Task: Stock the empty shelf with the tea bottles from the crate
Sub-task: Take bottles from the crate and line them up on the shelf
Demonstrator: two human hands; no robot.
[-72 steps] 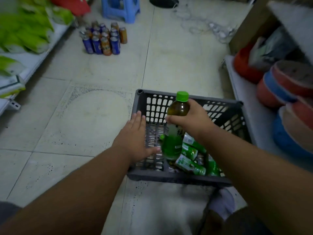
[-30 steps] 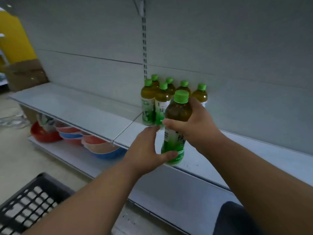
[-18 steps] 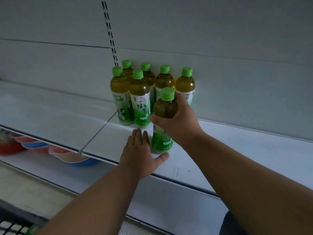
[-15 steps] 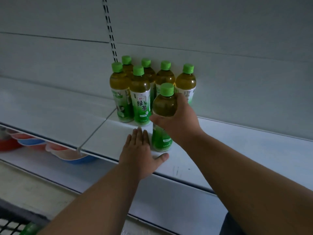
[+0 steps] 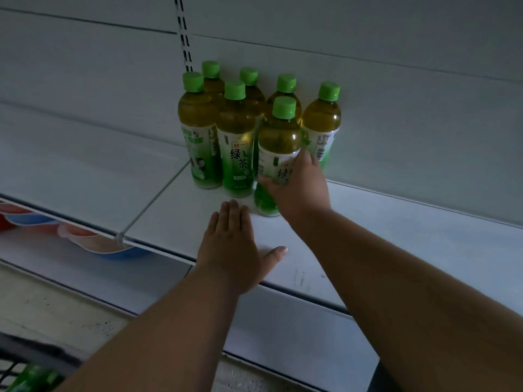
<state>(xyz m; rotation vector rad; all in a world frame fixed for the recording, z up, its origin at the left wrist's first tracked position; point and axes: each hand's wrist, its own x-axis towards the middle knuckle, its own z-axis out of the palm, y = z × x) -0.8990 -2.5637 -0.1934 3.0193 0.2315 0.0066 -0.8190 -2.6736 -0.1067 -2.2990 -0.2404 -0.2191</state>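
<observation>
Several green-capped tea bottles (image 5: pixel 237 142) stand upright in a cluster at the back of the white shelf (image 5: pixel 410 236). One more tea bottle (image 5: pixel 278 142) stands on the shelf at the front right of the cluster. My right hand (image 5: pixel 300 188) grips its lower label part, fingers curled round it. My left hand (image 5: pixel 232 247) lies flat on the shelf just in front of the bottles, fingers straight and thumb spread. The dark crate (image 5: pixel 17 366) shows at the bottom left corner with a green bottle (image 5: pixel 34 379) in it.
A wire divider (image 5: pixel 152 202) runs front to back left of the bottles. Red and blue bowls (image 5: pixel 99 244) sit on the lower shelf at the left. The shelf's back panel (image 5: pixel 368 89) rises right behind the bottles. A slotted upright (image 5: pixel 184 32) is above them.
The bottle in my right hand has come down from the air onto the shelf beside the cluster, and my grip has slid from its shoulder to its lower label. My left hand stays flat.
</observation>
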